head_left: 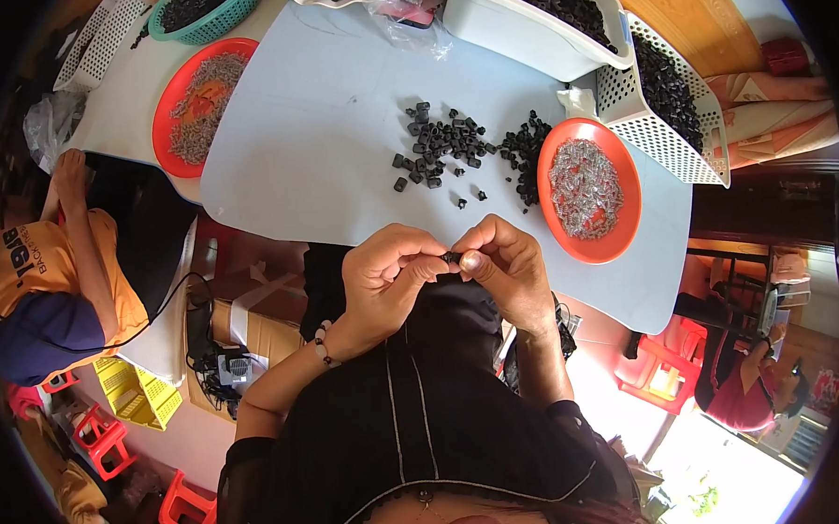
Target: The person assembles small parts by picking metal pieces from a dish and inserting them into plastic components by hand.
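Observation:
Both hands meet just off the table's near edge. My left hand (394,274) and my right hand (506,273) pinch a small black plastic part (451,258) between thumbs and fingertips. Most of that part is hidden by the fingers. Beyond the hands, a loose heap of small black plastic pieces (447,144) lies on the pale blue table (311,136). Another black pile (525,159) touches the left side of a red-orange plate (630,189), which holds many small clear and silvery pieces (585,187).
Black parts fill a white tub (522,37) and a perforated white basket (626,94) at the back right. At the left are a second red plate (163,114), a green basket (213,29) and a seated person (73,268). Red stools (189,511) stand on the floor.

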The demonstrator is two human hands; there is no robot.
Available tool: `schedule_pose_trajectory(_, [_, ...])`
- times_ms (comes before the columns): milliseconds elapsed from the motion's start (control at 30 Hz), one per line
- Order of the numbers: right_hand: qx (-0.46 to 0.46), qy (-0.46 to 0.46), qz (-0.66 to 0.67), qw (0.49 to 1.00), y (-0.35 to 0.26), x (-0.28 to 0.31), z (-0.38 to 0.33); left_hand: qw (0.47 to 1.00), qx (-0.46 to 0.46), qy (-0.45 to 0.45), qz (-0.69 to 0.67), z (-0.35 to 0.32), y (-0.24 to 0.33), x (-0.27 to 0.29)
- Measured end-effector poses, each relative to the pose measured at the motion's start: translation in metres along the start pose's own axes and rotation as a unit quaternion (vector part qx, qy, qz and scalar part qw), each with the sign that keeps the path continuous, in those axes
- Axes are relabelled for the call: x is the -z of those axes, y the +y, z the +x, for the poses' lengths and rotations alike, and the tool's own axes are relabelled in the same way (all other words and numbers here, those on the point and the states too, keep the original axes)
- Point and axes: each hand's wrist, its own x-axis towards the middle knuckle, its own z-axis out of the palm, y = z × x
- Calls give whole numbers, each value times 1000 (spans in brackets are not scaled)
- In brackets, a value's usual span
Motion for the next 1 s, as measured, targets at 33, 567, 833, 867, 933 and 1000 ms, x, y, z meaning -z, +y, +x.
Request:
schedule_pose_trajectory(33, [0, -14, 6, 1000, -1, 1, 0, 1000, 1, -4, 5, 0, 0, 0])
schedule_pose_trajectory(567, [2, -32, -3, 999, 1, 0, -2, 981, -82, -28, 171, 0, 4, 3])
schedule_pose_trajectory(833, [-5, -21, -40, 999, -3, -7, -5, 950, -173, -15, 260, -1, 10, 1])
schedule_pose_trajectory(867, [-5, -22, -40, 999, -4, -8, -5, 950, -173, -14, 260, -1, 9, 2])
schedule_pose_trajectory(933, [-11, -21, -32, 999, -6, -11, -5, 943, -197, -10, 267, -1, 6, 2])
schedule_pose_trajectory(1000, [-14, -22, -38, 999, -3, -13, -1, 940, -196, -17, 280, -2, 6, 5])
